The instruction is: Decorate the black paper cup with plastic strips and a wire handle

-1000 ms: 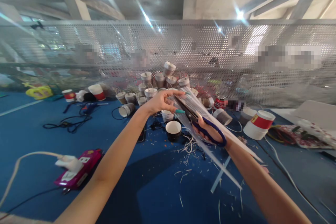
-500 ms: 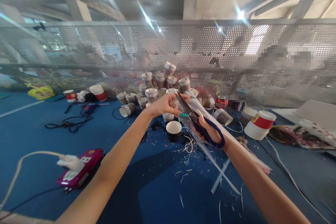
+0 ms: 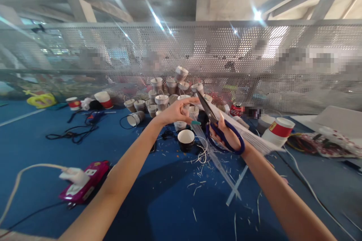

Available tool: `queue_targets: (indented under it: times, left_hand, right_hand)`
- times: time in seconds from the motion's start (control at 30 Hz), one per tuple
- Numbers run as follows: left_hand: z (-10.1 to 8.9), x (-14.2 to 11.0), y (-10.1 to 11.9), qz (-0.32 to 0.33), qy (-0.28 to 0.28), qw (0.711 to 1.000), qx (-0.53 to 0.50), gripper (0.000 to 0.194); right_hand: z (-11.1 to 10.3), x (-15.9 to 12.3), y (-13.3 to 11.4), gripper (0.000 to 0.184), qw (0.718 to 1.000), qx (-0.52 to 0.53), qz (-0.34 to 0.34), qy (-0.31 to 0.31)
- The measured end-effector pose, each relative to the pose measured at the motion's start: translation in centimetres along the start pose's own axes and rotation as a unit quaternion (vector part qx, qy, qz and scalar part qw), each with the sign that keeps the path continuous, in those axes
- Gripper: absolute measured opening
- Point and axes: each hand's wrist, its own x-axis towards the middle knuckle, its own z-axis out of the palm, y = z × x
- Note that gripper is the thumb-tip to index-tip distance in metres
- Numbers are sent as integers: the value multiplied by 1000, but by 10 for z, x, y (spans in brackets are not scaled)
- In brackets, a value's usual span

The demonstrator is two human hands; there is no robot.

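My left hand [image 3: 177,112] is closed, pinching a sheer, whitish sheet [image 3: 251,131] by its near end. One part of the sheet spreads behind my right hand, and a narrow strip of it [image 3: 217,165] hangs down toward the table. My right hand [image 3: 230,135] grips scissors [image 3: 207,107] by their dark blue handles. Their blades point up and to the left, looking nearly together, just right of my left fingers. Below my hands stands a black cup [image 3: 186,142] with a white inside, close to a loop of white cord [image 3: 203,154].
Grey-wrapped paper cups [image 3: 161,101] are stacked against the perforated screen [image 3: 158,45]. A purple power strip [image 3: 85,184] lies at left, dark cables [image 3: 76,133] behind it. Right are a red can [image 3: 236,110] and red-white cups [image 3: 279,130]. Scraps [image 3: 198,186] litter the blue table [image 3: 135,211].
The scissor blades have swung more upright and moved away from my left fingers. The sheet has spread wider to the right, and the hanging strip has shifted left. My left hand has barely moved.
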Motion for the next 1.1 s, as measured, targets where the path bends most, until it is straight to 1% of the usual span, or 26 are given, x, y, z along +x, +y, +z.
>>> queue_targets:
  times: [0.1,0.17,0.2,0.23,0.27,0.33,0.37,0.4,0.43,0.53,0.57,0.67,0.8,0.9,1.0,1.1]
  left_hand:
    - [2,3,-7,28,45,998,40,81]
    - [4,5,-15,35,76,995,60,86]
    - [5,6,-20,36,91,993,67,89]
    - [5,8,-25,36,108,991,69,92]
    - [4,9,-30,35,125,989,68,94]
    - [-1,11,-40,32,159,985,56,96]
    - [-5,11,-44,29,173,983,47,96]
    - [-9,12,-47,24,182,982,38,95]
    - [-14,12,-48,20,191,981,29,91]
    - [-28,11,-48,14,202,979,6,75]
    - [-32,10,-47,19,201,979,-3,73]
    - [-39,6,-43,40,190,981,-18,81]
    - [-39,3,-39,58,170,984,14,85]
    - [-38,3,-37,63,172,983,25,84]
    - [-38,4,-34,57,201,978,14,71]
    - [-39,4,-29,79,235,969,10,59]
  right_hand:
    - [-7,-3,-9,65,1000,-9,8,23]
    - [-15,-2,-13,61,995,-69,12,66]
    - [-19,-1,-14,59,989,-122,2,83]
    - [-24,1,-13,57,977,-189,-14,98]
    - [-29,3,-12,56,956,-265,-32,120]
    - [-37,8,-8,53,903,-392,-42,170]
    - [-41,10,-6,52,880,-434,-29,191]
    - [-44,12,-3,52,864,-461,-5,205]
    - [-47,13,0,53,853,-477,26,213]
    - [-51,18,12,53,832,-496,108,221]
    - [-52,20,17,51,827,-499,126,224]
    - [-48,25,34,45,820,-503,160,223]
    - [-39,31,57,40,820,-503,176,211]
    - [-31,32,68,35,820,-504,181,200]
    - [-28,30,68,33,822,-508,177,189]
    - [-30,27,56,30,823,-512,160,186]
